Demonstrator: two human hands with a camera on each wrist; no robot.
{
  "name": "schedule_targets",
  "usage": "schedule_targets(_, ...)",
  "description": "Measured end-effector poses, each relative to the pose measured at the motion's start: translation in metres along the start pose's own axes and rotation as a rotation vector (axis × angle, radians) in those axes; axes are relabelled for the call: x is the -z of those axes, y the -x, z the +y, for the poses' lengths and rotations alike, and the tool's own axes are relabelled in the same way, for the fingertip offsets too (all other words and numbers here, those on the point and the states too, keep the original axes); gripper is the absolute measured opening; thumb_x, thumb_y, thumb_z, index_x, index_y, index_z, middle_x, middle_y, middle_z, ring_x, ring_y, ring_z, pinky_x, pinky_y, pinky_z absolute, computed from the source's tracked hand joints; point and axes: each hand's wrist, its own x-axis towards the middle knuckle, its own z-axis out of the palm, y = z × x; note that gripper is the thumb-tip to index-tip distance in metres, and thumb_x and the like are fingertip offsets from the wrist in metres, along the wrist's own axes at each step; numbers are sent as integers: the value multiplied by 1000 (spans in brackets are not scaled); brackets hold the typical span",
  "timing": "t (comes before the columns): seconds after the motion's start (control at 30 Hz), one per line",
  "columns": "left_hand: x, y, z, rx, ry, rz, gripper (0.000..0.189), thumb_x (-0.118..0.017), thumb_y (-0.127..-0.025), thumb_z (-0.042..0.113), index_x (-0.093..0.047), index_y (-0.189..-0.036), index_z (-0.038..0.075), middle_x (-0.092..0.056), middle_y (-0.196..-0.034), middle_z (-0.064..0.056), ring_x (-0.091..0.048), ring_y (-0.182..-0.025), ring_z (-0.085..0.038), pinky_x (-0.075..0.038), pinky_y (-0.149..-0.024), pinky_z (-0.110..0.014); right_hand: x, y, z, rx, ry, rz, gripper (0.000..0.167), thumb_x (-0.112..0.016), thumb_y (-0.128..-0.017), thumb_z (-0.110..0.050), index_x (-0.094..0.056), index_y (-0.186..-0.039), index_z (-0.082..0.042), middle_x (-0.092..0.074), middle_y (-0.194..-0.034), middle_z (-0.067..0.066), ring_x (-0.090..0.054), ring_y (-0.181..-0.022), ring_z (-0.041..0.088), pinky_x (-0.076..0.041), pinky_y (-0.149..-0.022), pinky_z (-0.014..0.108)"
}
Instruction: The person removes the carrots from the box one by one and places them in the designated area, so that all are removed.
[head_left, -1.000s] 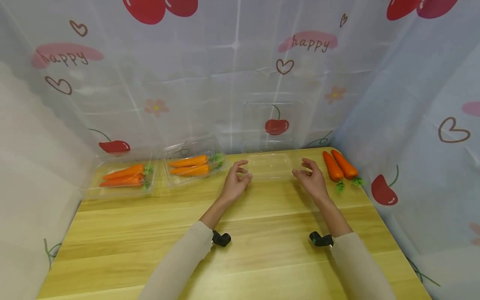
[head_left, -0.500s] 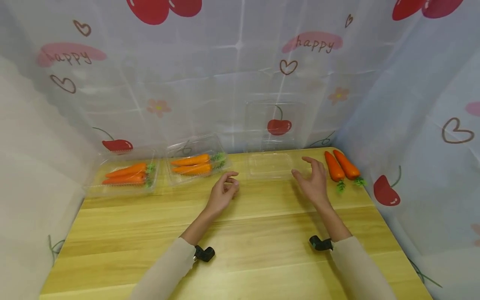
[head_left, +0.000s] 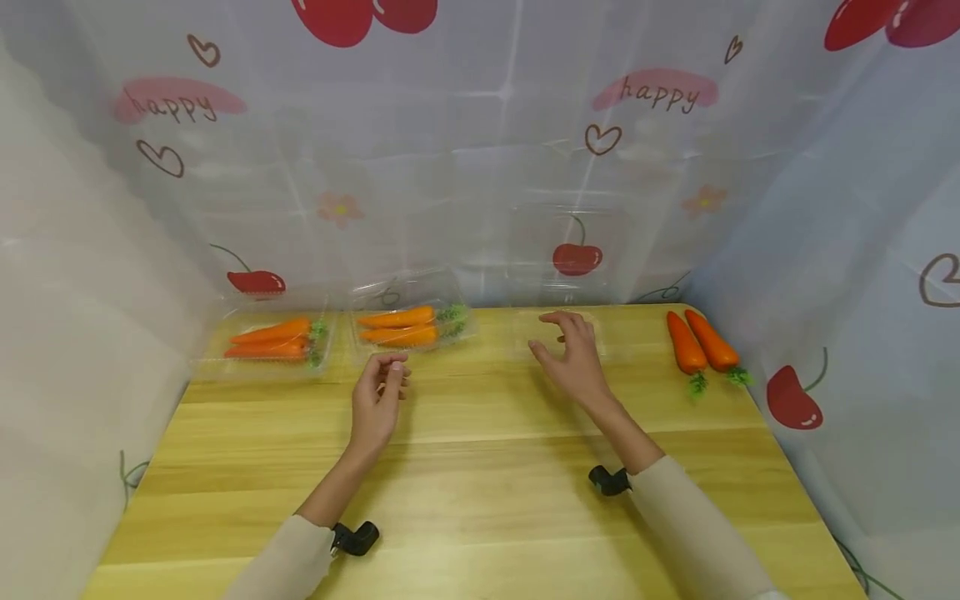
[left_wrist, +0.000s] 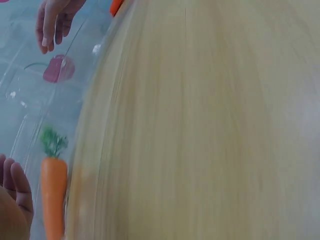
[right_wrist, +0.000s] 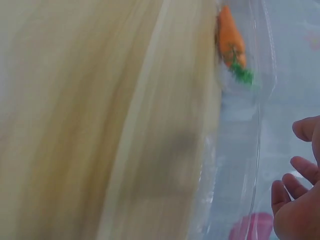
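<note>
My left hand [head_left: 377,400] hovers in front of the middle clear plastic box, fingers loosely bent, holding nothing. My right hand [head_left: 573,354] is above the near part of a third clear box [head_left: 609,337], thumb and fingers apart with nothing between them. That box's lid [head_left: 525,242] stands raised against the back curtain, and the hand covers part of its base. Two orange carrots [head_left: 397,336] with green tops lie in the middle box [head_left: 352,304]. Another pair of carrots [head_left: 270,348] lies in the left box [head_left: 206,368]. In the right wrist view, a carrot [right_wrist: 231,37] shows inside clear plastic.
Two loose carrots [head_left: 686,343] lie at the table's back right corner. The wooden table [head_left: 480,500] is bounded by a printed curtain [head_left: 465,183] behind and on the right, and a pale wall [head_left: 67,333] on the left.
My left hand has drawn back from the third box, leftward and toward me. My right hand has shifted left across the front of that box. The head view has turned slightly left.
</note>
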Motion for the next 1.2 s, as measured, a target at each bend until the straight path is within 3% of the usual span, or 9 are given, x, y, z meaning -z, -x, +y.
schedule_targets(0.13,21,0,-2,-43,-97,132,25,-56,-114,25,-67,-126,7,-66,-112,-19,-62,-90,-18,-52,-71,-20,-15,-13,-11,52,11,-72,43,-71,-106,-29,-62,-144,-11,-57,-147,17,-53,-130,35,-55,-104,57)
schedule_targets(0.27,37,-3,-2,-23,-193,200,34,-62,-111,20,-56,-139,3,-57,-132,-14,-58,-97,-18,-48,-73,-14,-27,-30,-24,97,30,-127,40,-67,-108,-29,-63,-142,-10,-64,-141,17,-62,-124,35,-59,-103,58)
schedule_targets(0.47,49,-12,-6,18,-343,170,54,-65,-109,20,-44,-157,8,-45,-152,-17,-64,-110,-26,-52,-75,-16,-42,-52,-41,76,18,-181,37,-63,-110,-24,-61,-143,-6,-65,-143,19,-65,-132,36,-58,-111,51)
schedule_targets(0.67,54,-18,-7,52,-484,94,55,-58,-112,26,-42,-161,8,-52,-156,-20,-70,-115,-37,-63,-85,-48,-57,-66,-50,-6,52,-269,42,-55,-113,-21,-54,-152,-3,-59,-154,21,-57,-142,39,-53,-117,53)
schedule_targets(0.73,55,-18,-7,79,-484,67,55,-56,-113,27,-41,-162,7,-54,-158,-20,-73,-115,-40,-64,-88,-56,-61,-70,-51,-29,64,-293,43,-49,-115,-18,-51,-154,-2,-56,-157,20,-55,-144,39,-51,-118,55)
schedule_targets(0.83,56,-19,-6,113,-467,37,55,-54,-113,28,-43,-162,7,-58,-157,-19,-75,-114,-41,-65,-87,-57,-66,-73,-53,-64,46,-313,44,-41,-115,-13,-48,-156,1,-54,-159,23,-53,-147,41,-48,-120,58)
schedule_targets(1.07,58,-19,-9,180,-305,26,54,-53,-114,24,-41,-165,10,-62,-151,-18,-78,-107,-40,-68,-71,-34,-78,-69,-56,-132,10,-381,48,-38,-113,-10,-42,-160,4,-52,-160,26,-53,-148,42,-50,-119,55)
schedule_targets(1.13,59,-18,-9,203,-233,32,54,-54,-114,22,-41,-165,11,-61,-151,-19,-80,-103,-37,-68,-69,-32,-81,-66,-56,-141,0,-390,50,-40,-113,-11,-40,-162,3,-52,-161,26,-67,-121,38,-57,-105,50)
schedule_targets(1.2,61,-18,-8,219,-183,38,56,-56,-114,21,-40,-166,11,-61,-151,-20,-81,-98,-31,-68,-69,-32,-83,-62,-58,-135,-7,-393,53,-42,-112,-10,-37,-164,3,-52,-161,26,-64,-84,27,-56,-83,42)
